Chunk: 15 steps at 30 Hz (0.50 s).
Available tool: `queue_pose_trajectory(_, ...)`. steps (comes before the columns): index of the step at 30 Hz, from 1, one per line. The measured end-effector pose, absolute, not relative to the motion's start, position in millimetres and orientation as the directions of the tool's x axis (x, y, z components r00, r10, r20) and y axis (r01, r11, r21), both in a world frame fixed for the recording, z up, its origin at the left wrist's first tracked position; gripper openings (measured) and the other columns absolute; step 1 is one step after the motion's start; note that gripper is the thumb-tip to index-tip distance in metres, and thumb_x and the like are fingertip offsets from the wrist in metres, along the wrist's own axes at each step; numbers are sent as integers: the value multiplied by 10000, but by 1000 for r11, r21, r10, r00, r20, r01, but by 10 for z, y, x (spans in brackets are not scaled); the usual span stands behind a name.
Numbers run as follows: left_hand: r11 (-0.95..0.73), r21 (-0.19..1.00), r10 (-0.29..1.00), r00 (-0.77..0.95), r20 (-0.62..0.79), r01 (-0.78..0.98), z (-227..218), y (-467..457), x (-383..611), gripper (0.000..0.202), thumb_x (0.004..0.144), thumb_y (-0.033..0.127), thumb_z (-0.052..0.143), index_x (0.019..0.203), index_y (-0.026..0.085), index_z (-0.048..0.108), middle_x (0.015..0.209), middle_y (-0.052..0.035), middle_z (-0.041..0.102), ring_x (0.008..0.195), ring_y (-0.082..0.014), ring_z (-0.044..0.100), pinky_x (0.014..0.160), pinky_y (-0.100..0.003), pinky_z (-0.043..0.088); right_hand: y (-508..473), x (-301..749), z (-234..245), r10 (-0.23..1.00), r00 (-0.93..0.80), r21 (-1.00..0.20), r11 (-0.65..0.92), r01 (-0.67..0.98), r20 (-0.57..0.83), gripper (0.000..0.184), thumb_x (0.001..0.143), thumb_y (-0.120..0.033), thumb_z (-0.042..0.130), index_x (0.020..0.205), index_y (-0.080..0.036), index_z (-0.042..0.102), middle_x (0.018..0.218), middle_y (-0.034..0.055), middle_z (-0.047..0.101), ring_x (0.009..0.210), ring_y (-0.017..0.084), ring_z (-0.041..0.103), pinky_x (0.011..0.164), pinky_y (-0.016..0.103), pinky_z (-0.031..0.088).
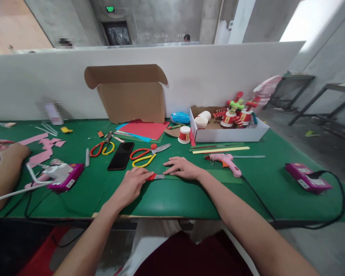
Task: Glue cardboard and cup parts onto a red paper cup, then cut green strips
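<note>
Left hand: 1 (pixel 135 178), fingers closed on red cutter, near tabletop's front edge, mid-length
Red cutter: 1 (pixel 151 176), blade pointing toward right hand
Right hand: 1 (pixel 183 168), fingers spread apart, pressing flat on green paper
Green paper: 1 piece seen (pixel 225 176), along front edge, reaching out under right hand
Scissors: 1 (pixel 149 153), behind left hand
Shears: 1 (pixel 103 146), red and yellow handles, left of phone
Phone: 1 (pixel 121 156), between shears and scissors
Pink glue gun: 1 on this side (pixel 224 161), right of right hand
Yellow strip: 1 (pixel 221 150), in front of white box
White box: 1 (pixel 231 135), toward back edge, right half; 2 decorated cups inside (pixel 228 119) plus white cups
Loose cup: 1 (pixel 184 135), just left of white box
Cardboard box: 1 (pixel 132 101), standing open at back edge
Power strips: 2, one toward right end (pixel 307 177), one toward left end (pixel 66 178)
Co-worker: 1 arm (pixel 8 165), left end, by pink paper scraps (pixel 41 156)
</note>
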<state>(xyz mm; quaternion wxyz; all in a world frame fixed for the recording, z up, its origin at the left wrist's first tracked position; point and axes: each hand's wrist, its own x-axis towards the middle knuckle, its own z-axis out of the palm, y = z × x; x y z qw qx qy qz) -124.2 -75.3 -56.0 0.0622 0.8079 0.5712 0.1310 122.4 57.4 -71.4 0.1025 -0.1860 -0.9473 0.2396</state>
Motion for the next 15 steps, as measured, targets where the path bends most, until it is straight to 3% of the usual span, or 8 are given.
queue_pose_trajectory(15,-358,243,933,337,127,901,-571,-756,-1281,473,907,92,368,1275,244,624,1169,-102,633,1050,-230,522,901,-383,423,582,1215,-712,394,-912,-499,816,292,110,269,934,-258,577,1137,-366,717,1381,18,596,1338,249,445,1096,475,328)
